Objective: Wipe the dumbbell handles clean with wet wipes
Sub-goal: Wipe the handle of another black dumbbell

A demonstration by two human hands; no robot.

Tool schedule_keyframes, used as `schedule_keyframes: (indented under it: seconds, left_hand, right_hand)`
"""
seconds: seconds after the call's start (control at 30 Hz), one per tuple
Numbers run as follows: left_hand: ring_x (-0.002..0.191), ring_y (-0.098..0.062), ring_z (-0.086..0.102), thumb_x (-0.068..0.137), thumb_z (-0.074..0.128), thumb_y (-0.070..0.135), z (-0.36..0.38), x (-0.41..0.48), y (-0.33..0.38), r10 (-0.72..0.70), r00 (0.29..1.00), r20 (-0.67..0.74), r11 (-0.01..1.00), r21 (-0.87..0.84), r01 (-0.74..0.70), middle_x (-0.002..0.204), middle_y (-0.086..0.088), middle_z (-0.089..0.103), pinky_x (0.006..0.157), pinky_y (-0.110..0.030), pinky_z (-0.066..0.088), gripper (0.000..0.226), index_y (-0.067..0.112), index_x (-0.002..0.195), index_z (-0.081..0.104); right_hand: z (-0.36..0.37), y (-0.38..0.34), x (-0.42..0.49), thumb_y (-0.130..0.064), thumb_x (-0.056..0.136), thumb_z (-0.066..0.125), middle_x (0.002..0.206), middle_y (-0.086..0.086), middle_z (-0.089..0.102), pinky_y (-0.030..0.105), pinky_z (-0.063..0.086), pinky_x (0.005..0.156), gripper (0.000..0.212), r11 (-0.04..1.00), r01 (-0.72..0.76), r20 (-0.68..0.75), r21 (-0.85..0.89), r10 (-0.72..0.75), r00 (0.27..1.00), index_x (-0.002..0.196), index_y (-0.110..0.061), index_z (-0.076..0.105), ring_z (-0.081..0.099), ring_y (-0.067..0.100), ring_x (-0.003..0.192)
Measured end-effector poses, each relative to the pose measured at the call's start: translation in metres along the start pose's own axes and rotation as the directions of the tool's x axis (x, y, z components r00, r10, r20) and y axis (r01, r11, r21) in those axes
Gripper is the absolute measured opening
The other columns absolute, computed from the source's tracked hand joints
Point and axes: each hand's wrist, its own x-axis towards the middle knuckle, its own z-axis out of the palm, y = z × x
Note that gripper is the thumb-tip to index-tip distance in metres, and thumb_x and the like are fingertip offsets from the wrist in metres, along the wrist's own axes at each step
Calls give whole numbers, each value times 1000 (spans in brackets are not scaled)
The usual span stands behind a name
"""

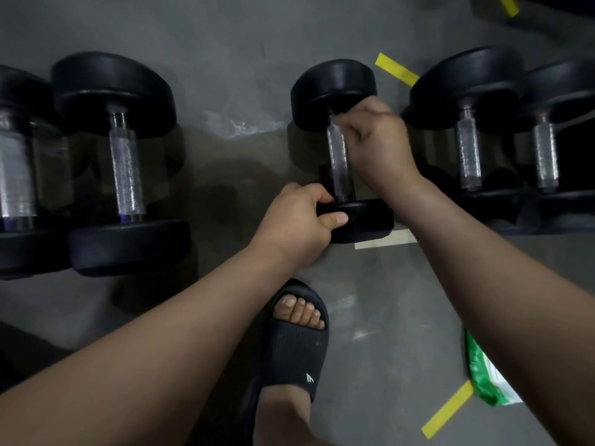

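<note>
- My left hand (296, 220) grips the middle dumbbell (357, 220) by its near end, a thick round disc of matte black rubber. The fingers are curled over the rim and the thumb is pressed flat on its outer face.
- My right hand (376, 133) is closed round the far end of the handle (336, 162), right under the far disc. The fingers are wrapped tight. That spot is blurred, so I cannot tell whether a wipe sits under them.
- The handle is a straight metal bar, shiny, with a rough cross-hatched grip. It runs away from me between the two discs, and the dumbbell lies on the floor (225, 43).
- The floor is smooth grey concrete with a pale, wet-looking smear (241, 123) just left of the far disc.
- A pale flat strip (386, 239) lies partly under the near disc.
- Two larger dumbbells (122, 162) lie parallel to my left and two more (468, 149) to my right. They have the same black discs and knurled bars.
- A green and white plastic packet (483, 378), soft and crinkled, lies on the floor near me, partly hidden by my right forearm.
- Strips of flat yellow tape (447, 410) are stuck to the floor by the packet and beyond the far disc.
- My foot is in a ribbed black open-toed slide (296, 346), planted between my arms.
</note>
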Motion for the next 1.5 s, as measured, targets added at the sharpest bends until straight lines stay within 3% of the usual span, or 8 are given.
schedule_keyframes:
  seconds: [0.13, 0.23, 0.37, 0.53, 1.1, 1.2, 1.37, 1.5]
  left_hand:
    - [101, -17, 55, 90, 72, 41, 2, 2, 5, 6, 1000, 9, 1000, -10, -6, 112, -1, 53, 82, -21, 36, 34, 23, 118, 68]
    - [97, -17, 54, 87, 75, 41, 3, 6, 7, 6, 1000, -1, 1000, -24, -6, 110, 0, 53, 80, -21, 36, 33, 22, 114, 69]
    - [95, -16, 54, 85, 76, 44, 6, 7, 10, 19, 1000, -7, 999, -27, -20, 108, 0, 53, 79, -22, 37, 34, 22, 111, 70]
    - [95, -16, 56, 84, 77, 43, 3, 8, 6, 31, 999, 6, 999, -33, -31, 107, 1, 55, 77, -24, 39, 32, 23, 108, 71]
    - [95, -12, 52, 88, 73, 43, 11, 5, 10, 44, 999, -29, 998, -39, -45, 110, 3, 52, 78, -18, 36, 32, 24, 113, 69]
    - [103, -13, 56, 90, 72, 41, 9, 3, 5, 65, 998, -13, 998, -4, -65, 115, 4, 53, 83, -18, 37, 38, 23, 123, 67]
    - [102, -10, 56, 87, 76, 37, 8, 4, -5, 20, 999, -50, 998, -54, -23, 111, 7, 57, 77, -16, 38, 38, 21, 119, 64]
    - [97, -10, 56, 85, 79, 38, 11, 4, -2, 11, 998, -63, 997, -70, -16, 107, 6, 58, 71, -16, 36, 34, 21, 111, 65]
  right_hand:
    - [-9, 2, -15, -5, 87, 63, 103, 8, 67, 25, 51, 84, 20, 993, 112, 122, 46, -117, 986, 96, -10, 80, 66, 23, 95]
    - [-11, 1, -7, -9, 89, 64, 98, 10, 69, 17, 47, 79, 16, 1000, 18, -10, 19, -18, 1000, 97, -8, 78, 66, 21, 88]
    - [-4, 0, 2, -12, 91, 61, 93, 15, 68, 34, 49, 73, 17, 999, 2, -73, -42, -5, 997, 96, -6, 77, 66, 29, 82]
    - [-23, 12, -1, -15, 92, 69, 97, 12, 67, 23, 47, 76, 15, 986, 162, 141, -47, -154, 978, 100, -8, 79, 67, 25, 84]
    - [-21, 16, 2, -16, 91, 67, 96, 14, 66, 23, 46, 74, 16, 998, 52, 105, -24, -49, 993, 102, -12, 78, 67, 27, 83]
    - [-31, 19, -5, -16, 90, 71, 93, 5, 66, 24, 48, 77, 10, 997, 67, 263, 45, -77, 962, 97, -13, 79, 65, 19, 85]
    - [-56, 13, -15, -4, 84, 70, 99, -10, 71, 31, 55, 90, 26, 1000, 26, 682, 14, -29, 731, 98, -23, 81, 69, 8, 92]
    - [-50, 14, -1, -12, 86, 75, 94, -2, 69, 29, 52, 82, 16, 995, 95, 476, 16, -91, 875, 99, -19, 80, 67, 16, 88]
